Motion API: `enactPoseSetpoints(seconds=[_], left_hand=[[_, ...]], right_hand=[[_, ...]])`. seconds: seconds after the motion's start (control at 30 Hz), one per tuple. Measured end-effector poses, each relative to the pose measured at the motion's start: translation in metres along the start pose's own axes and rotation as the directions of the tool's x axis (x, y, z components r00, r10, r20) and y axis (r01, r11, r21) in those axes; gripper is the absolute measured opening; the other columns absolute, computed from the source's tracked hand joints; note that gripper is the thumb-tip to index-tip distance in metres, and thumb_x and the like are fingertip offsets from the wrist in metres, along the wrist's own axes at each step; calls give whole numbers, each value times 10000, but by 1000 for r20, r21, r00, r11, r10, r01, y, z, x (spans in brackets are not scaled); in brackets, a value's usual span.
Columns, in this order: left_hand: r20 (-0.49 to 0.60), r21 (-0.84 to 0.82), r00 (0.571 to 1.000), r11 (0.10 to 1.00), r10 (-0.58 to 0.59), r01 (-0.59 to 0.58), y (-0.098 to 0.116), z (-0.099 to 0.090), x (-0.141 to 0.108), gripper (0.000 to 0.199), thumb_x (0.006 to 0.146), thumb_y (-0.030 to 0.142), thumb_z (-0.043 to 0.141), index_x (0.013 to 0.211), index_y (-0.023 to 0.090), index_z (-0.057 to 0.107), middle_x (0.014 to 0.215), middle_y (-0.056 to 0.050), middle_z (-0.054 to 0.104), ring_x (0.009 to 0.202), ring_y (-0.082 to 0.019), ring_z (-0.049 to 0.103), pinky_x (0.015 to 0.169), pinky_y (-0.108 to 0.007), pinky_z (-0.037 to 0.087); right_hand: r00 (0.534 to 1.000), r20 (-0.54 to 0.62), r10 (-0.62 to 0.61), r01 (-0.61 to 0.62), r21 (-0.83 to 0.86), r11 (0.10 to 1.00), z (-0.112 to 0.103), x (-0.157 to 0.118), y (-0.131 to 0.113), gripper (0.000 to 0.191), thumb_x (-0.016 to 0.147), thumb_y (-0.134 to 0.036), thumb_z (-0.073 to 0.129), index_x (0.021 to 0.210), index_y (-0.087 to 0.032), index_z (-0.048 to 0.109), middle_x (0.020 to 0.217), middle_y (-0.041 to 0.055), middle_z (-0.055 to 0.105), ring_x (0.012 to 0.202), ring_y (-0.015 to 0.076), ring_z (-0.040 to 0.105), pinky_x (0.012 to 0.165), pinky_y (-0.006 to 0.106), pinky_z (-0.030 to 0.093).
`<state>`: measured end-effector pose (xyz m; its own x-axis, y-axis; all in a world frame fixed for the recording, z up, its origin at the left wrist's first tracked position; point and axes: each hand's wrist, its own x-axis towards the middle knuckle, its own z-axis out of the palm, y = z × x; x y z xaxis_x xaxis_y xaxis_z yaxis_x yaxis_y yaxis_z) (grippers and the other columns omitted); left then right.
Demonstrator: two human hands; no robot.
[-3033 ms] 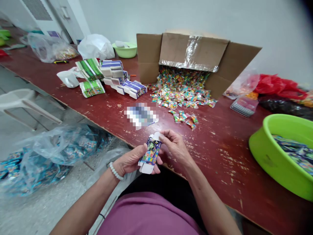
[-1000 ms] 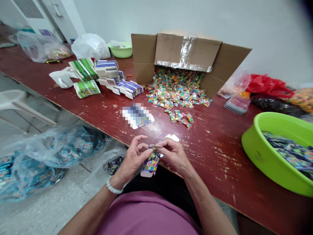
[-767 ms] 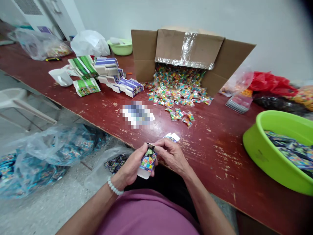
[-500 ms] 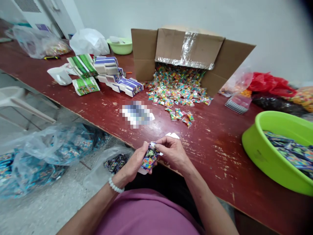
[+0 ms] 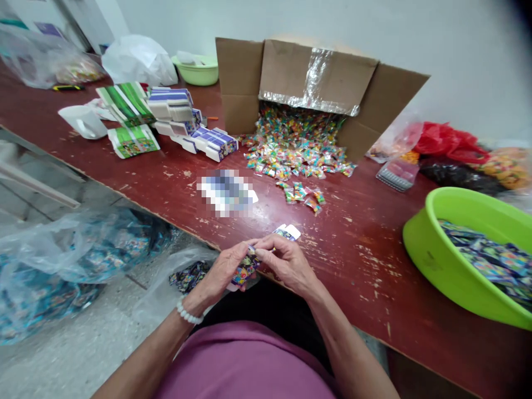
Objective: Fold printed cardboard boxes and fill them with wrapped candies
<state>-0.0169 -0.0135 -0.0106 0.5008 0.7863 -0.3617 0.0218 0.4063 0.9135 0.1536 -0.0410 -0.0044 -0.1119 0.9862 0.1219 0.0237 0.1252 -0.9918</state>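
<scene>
My left hand is closed around a small dark printed cardboard box, close to the table's front edge. The fingers of my right hand pinch at the upper end of that box, and both hands meet there. They hide most of its top end. Just beyond my fingers, a carton with white flaps lies on the table. Several wrapped candies are loose farther back, in front of a larger heap of candies spilling from a big brown cardboard box.
A green tub of dark printed packets stands at the right. Stacks of flat green cartons and purple cartons sit at the back left, beside a white mug. Plastic bags of blue packets lie on the floor.
My hands have drawn closer together over the box's upper end, covering the white flap that showed there. The view has shifted slightly, so more of the carton beyond my fingers shows.
</scene>
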Motion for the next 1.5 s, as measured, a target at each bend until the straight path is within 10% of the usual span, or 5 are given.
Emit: enactPoseSetpoints(seconds=[0.23, 0.4, 0.63, 1.03, 1.5], left_hand=[[6, -125, 999, 991, -48, 48, 1, 8, 10, 524, 857, 530, 636, 1268, 223, 529, 899, -34, 673, 597, -140, 630, 492, -233, 499], [-97, -136, 994, 989, 45, -58, 1, -11, 26, 442, 744, 358, 798, 1088, 190, 578, 954, -24, 667, 783, -159, 662, 707, -277, 547], [-220, 237, 959, 963, 180, -127, 17, -51, 29, 495, 635, 279, 845, 1086, 185, 665, 951, -14, 703, 831, -174, 649, 734, -256, 515], [-265, -184, 964, 980, 26, -77, 20, -35, 17, 501, 543, 269, 915, 878, 169, 556, 828, -11, 669, 702, -189, 672, 537, -306, 584], [347, -104, 937, 992, -37, 77, -1, -10, -4, 453, 773, 288, 749, 1182, 182, 584, 1030, -67, 681, 730, -167, 695, 677, -269, 516]], right_hand=[[990, -20, -142, 122, -395, 910, -37, 20, 19, 148, 930, -297, 594, 900, -242, 728, 942, 50, 690, 921, 212, 627, 874, 348, 467], [817, -571, -80, -376, -633, 677, -123, 62, 46, 233, 878, -284, 578, 1015, -168, 726, 1072, 154, 674, 1074, 307, 563, 976, 448, 397], [741, -670, 44, -508, -517, 689, -169, 66, 71, 217, 673, -385, 757, 702, -185, 679, 806, 106, 668, 896, 316, 604, 836, 427, 432], [966, -233, 113, -141, -108, 984, -27, -3, 9, 90, 856, -285, 624, 881, -221, 682, 833, 16, 676, 701, 164, 592, 635, 273, 463], [975, -209, 74, -106, -145, 984, -13, 3, -6, 237, 804, -257, 720, 1036, -246, 672, 874, 3, 697, 732, 162, 621, 674, 284, 488]])
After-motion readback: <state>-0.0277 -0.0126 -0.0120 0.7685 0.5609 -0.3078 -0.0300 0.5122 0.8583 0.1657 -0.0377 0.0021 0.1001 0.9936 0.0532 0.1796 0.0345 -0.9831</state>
